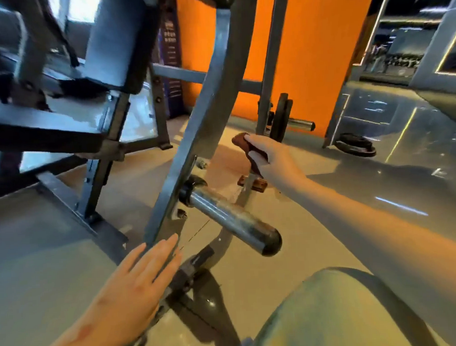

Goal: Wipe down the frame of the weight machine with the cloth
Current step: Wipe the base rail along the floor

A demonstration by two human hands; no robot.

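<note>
- Frame beam [194, 137]: grey painted steel and the main slanted member of the weight machine. Its long axis climbs steeply from lower left to upper right across the middle of the view.
- Cloth [242, 142]: brown and bunched, just right of the beam's middle stretch. A narrow gap of floor shows between cloth and steel, so they look apart.
- Right hand [270, 158]: fingers and thumb are curled round the cloth, with a fold sticking out past the fingertips towards the beam. It is the hand nearer the beam's middle, and the steel lies to its left. Judgement: a short leftward reach would put the cloth on the beam, and strokes would then run along the slant.
- Left hand [137, 278]: flat, with fingers straight and close together, holding nothing. Its fingertips lie at the beam's lower end, but whether they press the metal or only overlap it cannot be told. It is the hand nearer the foot of the beam.
- Plate-loading sleeve [231, 219]: a chrome tube with a black end cap, sticking out from the lower beam towards the viewer. It lies below the right hand and between the two hands. Judgement: it is an obstacle to any downward stroke.
- Weight plate [282, 115]: black, mounted on a rear peg beyond the cloth.
</note>
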